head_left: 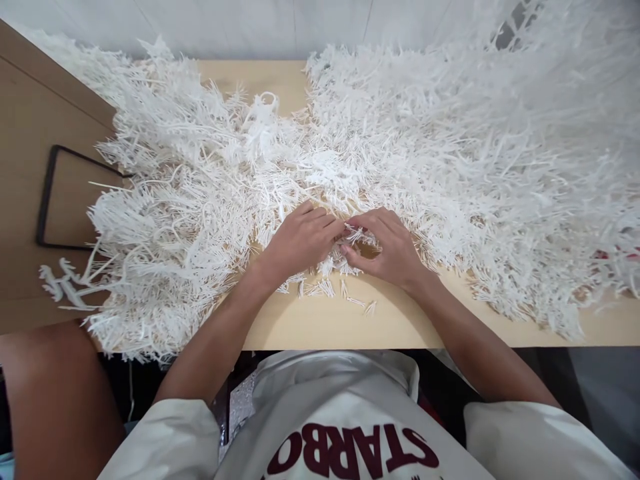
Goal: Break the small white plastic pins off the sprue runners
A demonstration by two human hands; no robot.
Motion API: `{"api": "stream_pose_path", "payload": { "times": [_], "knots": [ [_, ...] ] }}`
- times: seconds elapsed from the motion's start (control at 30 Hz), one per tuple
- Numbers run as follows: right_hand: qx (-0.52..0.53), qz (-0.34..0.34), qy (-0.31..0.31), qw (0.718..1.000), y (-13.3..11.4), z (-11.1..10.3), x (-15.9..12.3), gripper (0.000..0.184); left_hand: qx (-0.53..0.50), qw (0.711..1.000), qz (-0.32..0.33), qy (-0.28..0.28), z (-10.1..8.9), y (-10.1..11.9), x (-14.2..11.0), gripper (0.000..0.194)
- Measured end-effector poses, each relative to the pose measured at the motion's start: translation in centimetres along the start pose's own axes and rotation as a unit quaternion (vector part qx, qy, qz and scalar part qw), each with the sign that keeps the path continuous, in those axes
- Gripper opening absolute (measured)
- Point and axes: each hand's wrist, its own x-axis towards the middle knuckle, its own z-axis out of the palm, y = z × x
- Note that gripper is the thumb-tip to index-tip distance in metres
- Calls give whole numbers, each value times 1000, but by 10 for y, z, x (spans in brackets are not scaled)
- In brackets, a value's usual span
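Both hands are close together near the front of the wooden table [330, 327]. My left hand [305, 237] is closed, palm down, with its fingertips hidden around white branching strands. My right hand [387, 247] pinches a small cluster of thin white plastic-looking sprigs [361, 235] between thumb and fingers, right beside the left fingertips. Under and in front of the hands lie several small loose white sprigs [320, 288]. A large heap of the same white sprigs [450, 153] spreads behind and to the right, and another pile [170, 220] covers the left.
At the left stands a brown wooden panel [30, 200] with a black metal loop [45, 197] on it. A pale wall [250, 27] is behind the table. Another person's bare limb [55, 393] shows at the lower left. White strands overhang the table's front edge at left.
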Motion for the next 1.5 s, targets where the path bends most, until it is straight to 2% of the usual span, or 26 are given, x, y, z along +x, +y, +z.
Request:
{"api": "stream_pose_path", "payload": {
  "times": [0.1, 0.23, 0.3, 0.4, 0.53, 0.63, 0.7, 0.77, 0.8, 0.83, 0.9, 0.97, 1.03, 1.07, 1.13, 1.2, 1.23, 1.27, 1.33, 1.4, 1.5],
  "knots": [
    [-43, -18, 27, 999, 3, 2, -1, 3, 5, 1000, 5, -7, 0, 1, 1, 20],
    [-85, -26, 25, 996, 3, -1, 0, 27, 17, 1000, 14, -7, 1, 1, 0, 18],
    [-75, -47, 15, 996, -1, -2, 1, 33, 17, 1000, 16, -5, 3, 0, -1, 16],
    [-51, -101, 18, 993, -10, -4, 0, 33, 10, 1000, 9, -4, 5, -1, -2, 15],
    [-46, -148, 62, 986, -14, -7, -1, 36, -24, 1000, -8, -16, 4, 4, 0, 14],
    [-44, -152, 69, 985, -9, -8, -1, 37, -43, 999, -24, -14, 5, 9, 3, 19],
    [-29, -130, 61, 989, -10, -7, -3, 37, -59, 998, -34, -17, 8, 7, 3, 23],
    [14, -131, 65, 989, -19, -4, -5, 35, -76, 994, -71, -24, 11, -3, -1, 26],
    [45, -151, 67, 985, -27, -2, -7, 34, -81, 990, -112, -23, 12, -10, -3, 27],
    [77, -188, 72, 976, -35, 0, -9, 33, -83, 983, -165, -14, 12, -18, -6, 28],
    [131, -281, 31, 950, -51, 3, -12, 30, -110, 965, -239, 19, 7, -30, -10, 28],
    [129, -311, -1, 942, -58, 4, -13, 25, -164, 939, -297, 52, 0, -34, -10, 37],
    [134, -241, 37, 961, -52, 2, -12, 10, -235, 924, -299, 48, -6, -29, -7, 42],
    [126, -180, 65, 973, -45, 1, -10, 4, -271, 915, -298, 42, -8, -24, -4, 43],
    [79, -29, 117, 990, -30, -5, -4, 20, -345, 889, -298, 38, -10, -15, 0, 39],
    [35, 101, 139, 985, -18, -11, 1, 27, -410, 858, -306, 46, -12, -8, 2, 34],
    [26, 142, 131, 981, -13, -13, 4, 28, -428, 850, -304, 44, -14, -5, 3, 33],
    [25, 165, 114, 979, -11, -15, 5, 29, -435, 850, -294, 32, -16, -4, 4, 34],
    [28, 170, 65, 983, -9, -15, 6, 31, -410, 875, -256, -7, -20, -2, 6, 38],
    [32, 153, 26, 987, -9, -13, 4, 30, -363, 910, -200, -37, -23, 0, 7, 43],
    [57, 101, 21, 993, -11, -9, 1, 28, -307, 941, -137, -50, -21, 3, 7, 44]
  ]
}}
